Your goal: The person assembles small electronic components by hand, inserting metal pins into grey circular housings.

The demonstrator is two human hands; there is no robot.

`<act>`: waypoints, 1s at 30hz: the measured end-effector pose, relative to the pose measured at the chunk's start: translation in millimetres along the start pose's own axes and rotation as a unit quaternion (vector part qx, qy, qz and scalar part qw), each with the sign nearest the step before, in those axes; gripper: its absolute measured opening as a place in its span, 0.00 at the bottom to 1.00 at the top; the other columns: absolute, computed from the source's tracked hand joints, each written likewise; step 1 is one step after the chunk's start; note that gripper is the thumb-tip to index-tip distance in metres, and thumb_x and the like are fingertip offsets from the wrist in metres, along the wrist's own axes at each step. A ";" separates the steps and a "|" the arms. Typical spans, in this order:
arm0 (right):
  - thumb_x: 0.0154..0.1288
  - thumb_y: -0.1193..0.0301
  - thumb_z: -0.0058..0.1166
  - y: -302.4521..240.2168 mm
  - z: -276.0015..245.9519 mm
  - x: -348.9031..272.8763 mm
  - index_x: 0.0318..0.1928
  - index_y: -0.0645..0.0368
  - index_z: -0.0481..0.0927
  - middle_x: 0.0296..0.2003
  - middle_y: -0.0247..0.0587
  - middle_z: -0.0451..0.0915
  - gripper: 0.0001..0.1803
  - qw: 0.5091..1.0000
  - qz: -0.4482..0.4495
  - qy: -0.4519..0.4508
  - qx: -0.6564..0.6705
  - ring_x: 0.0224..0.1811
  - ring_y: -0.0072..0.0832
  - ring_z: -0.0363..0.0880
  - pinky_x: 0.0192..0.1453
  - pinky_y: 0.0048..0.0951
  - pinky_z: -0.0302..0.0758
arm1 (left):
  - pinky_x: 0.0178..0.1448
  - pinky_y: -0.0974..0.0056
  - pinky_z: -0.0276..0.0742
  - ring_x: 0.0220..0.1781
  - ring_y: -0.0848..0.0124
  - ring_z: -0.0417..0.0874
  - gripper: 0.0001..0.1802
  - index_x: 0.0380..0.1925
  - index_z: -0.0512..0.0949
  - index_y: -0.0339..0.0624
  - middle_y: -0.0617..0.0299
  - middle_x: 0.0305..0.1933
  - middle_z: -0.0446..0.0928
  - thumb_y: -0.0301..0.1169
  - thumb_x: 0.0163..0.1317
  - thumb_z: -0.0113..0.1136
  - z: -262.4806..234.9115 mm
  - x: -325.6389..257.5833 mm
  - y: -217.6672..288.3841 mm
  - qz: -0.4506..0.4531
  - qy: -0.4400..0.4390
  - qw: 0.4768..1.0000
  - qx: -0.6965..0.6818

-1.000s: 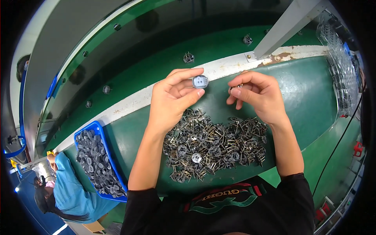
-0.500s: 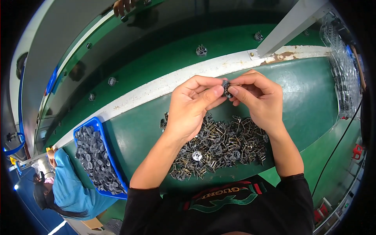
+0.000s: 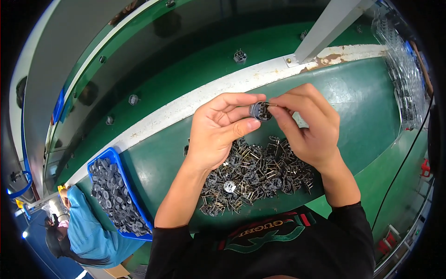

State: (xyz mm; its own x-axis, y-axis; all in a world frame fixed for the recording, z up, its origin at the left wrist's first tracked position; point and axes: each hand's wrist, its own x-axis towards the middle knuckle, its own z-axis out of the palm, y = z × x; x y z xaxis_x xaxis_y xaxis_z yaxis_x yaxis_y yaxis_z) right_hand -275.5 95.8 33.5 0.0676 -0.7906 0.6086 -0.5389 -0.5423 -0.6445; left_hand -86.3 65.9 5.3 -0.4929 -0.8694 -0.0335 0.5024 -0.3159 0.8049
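Observation:
Between my hands, above the bench, is a small round plug part point(image 3: 260, 111) with a grey cap side and a black inner side bearing metal pins. My left hand point(image 3: 211, 128) grips the grey side between fingers and thumb. With thumb and forefinger, my right hand point(image 3: 313, 121) pinches the pins on the black side. Below both hands lies a heap of black pieces with brass-coloured pins point(image 3: 260, 174), partly hidden by my left wrist. A blue tray point(image 3: 121, 162) full of grey round caps point(image 3: 114, 190) stands to the left.
Beyond the white, chipped rail point(image 3: 200, 100) runs a green conveyor belt point(image 3: 186, 74) carrying several spaced-out parts point(image 3: 240, 56). A grey metal post point(image 3: 327, 32) rises from the rail. Clear plastic trays point(image 3: 404, 74) are stacked at right. A person in blue point(image 3: 88, 228) works at far left.
Both hands have shifted slightly, and the plug part has turned so more of its grey side shows. My left fingers have loosened a little around it. Parts on the belt show little movement.

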 end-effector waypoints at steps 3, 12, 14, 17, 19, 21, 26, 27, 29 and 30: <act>0.54 0.83 0.67 1.7 0.9 0.7 0.38 0.63 0.81 0.29 0.40 0.78 0.11 0.998 -0.041 0.006 -0.039 0.25 0.33 0.79 0.27 0.31 0.75 | 0.61 0.63 0.82 0.57 0.64 0.83 0.21 0.52 0.77 0.28 0.43 0.58 0.79 0.11 0.57 0.65 1.1 -0.1 -0.8 0.004 0.008 1.000 0.027; 0.53 0.83 0.66 7.5 15.6 -7.8 0.38 0.64 0.81 0.29 0.40 0.77 0.11 0.996 -0.058 0.030 -0.064 0.24 0.34 0.79 0.26 0.32 0.75 | 0.60 0.62 0.83 0.57 0.63 0.83 0.20 0.50 0.78 0.28 0.42 0.58 0.79 0.09 0.57 0.64 1.3 -1.0 -7.2 0.000 0.026 0.999 0.033; 0.53 0.83 0.67 9.2 20.0 -9.0 0.38 0.64 0.81 0.29 0.40 0.77 0.11 0.996 -0.055 0.044 -0.057 0.24 0.34 0.79 0.26 0.32 0.75 | 0.61 0.62 0.83 0.57 0.63 0.83 0.20 0.50 0.78 0.28 0.42 0.58 0.79 0.09 0.57 0.65 0.4 -1.6 -6.9 -0.003 0.036 0.999 0.031; 0.54 0.82 0.67 7.9 22.5 -12.6 0.39 0.64 0.82 0.29 0.40 0.77 0.11 0.996 -0.045 0.053 -0.057 0.26 0.34 0.79 0.27 0.31 0.75 | 0.61 0.62 0.83 0.55 0.64 0.84 0.18 0.49 0.79 0.28 0.43 0.57 0.80 0.10 0.57 0.65 1.3 -4.9 -6.1 -0.002 0.056 0.998 0.006; 0.56 0.83 0.65 8.6 20.2 -9.1 0.42 0.64 0.83 0.28 0.40 0.77 0.11 0.998 -0.052 0.014 -0.027 0.27 0.35 0.80 0.30 0.32 0.76 | 0.60 0.63 0.83 0.52 0.64 0.86 0.15 0.46 0.80 0.27 0.45 0.53 0.83 0.10 0.58 0.64 1.8 -1.1 0.6 -0.012 0.067 0.997 0.043; 0.58 0.83 0.63 9.9 12.2 -5.6 0.43 0.63 0.83 0.28 0.41 0.78 0.12 0.999 -0.017 -0.027 0.010 0.27 0.35 0.80 0.31 0.33 0.76 | 0.59 0.63 0.83 0.51 0.65 0.86 0.14 0.45 0.81 0.26 0.46 0.50 0.84 0.10 0.58 0.63 -1.4 2.5 2.7 -0.001 0.081 0.993 0.084; 0.58 0.72 0.64 17.9 -20.9 0.9 0.39 0.60 0.83 0.31 0.43 0.82 0.09 0.947 0.109 -0.298 -0.042 0.31 0.41 0.82 0.35 0.39 0.77 | 0.53 0.67 0.80 0.43 0.72 0.86 0.12 0.43 0.82 0.26 0.51 0.44 0.86 0.18 0.59 0.65 -41.5 38.2 21.7 0.089 0.200 0.924 0.312; 0.56 0.69 0.66 15.0 -24.4 3.5 0.35 0.62 0.82 0.31 0.43 0.83 0.10 0.926 0.115 -0.349 -0.082 0.33 0.42 0.83 0.37 0.40 0.77 | 0.52 0.69 0.79 0.43 0.73 0.85 0.12 0.43 0.82 0.26 0.53 0.43 0.86 0.20 0.59 0.65 -54.7 46.1 28.6 0.098 0.233 0.909 0.332; 0.56 0.70 0.65 12.1 -25.6 7.8 0.36 0.61 0.82 0.31 0.43 0.83 0.09 0.914 0.129 -0.379 -0.070 0.34 0.43 0.83 0.37 0.41 0.77 | 0.51 0.70 0.78 0.42 0.74 0.85 0.12 0.43 0.83 0.27 0.54 0.41 0.86 0.22 0.59 0.66 -84.0 62.1 35.0 0.107 0.265 0.892 0.349; 0.56 0.71 0.65 13.2 -21.3 9.1 0.37 0.61 0.83 0.31 0.44 0.82 0.09 0.900 0.143 -0.409 -0.051 0.34 0.44 0.83 0.38 0.41 0.77 | 0.50 0.68 0.79 0.41 0.70 0.86 0.11 0.41 0.84 0.30 0.54 0.41 0.86 0.24 0.59 0.67 -102.9 66.2 37.7 0.115 0.290 0.852 0.421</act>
State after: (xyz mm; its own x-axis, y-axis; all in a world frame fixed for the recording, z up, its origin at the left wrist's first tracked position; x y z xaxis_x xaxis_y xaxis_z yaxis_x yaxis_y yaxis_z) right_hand -299.9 87.5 40.3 0.4862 -0.8614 -0.1471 -0.7045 -0.2868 -0.6491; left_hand -27.0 -42.7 -27.5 0.1057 -0.9902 0.0916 -0.2687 0.0603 0.9613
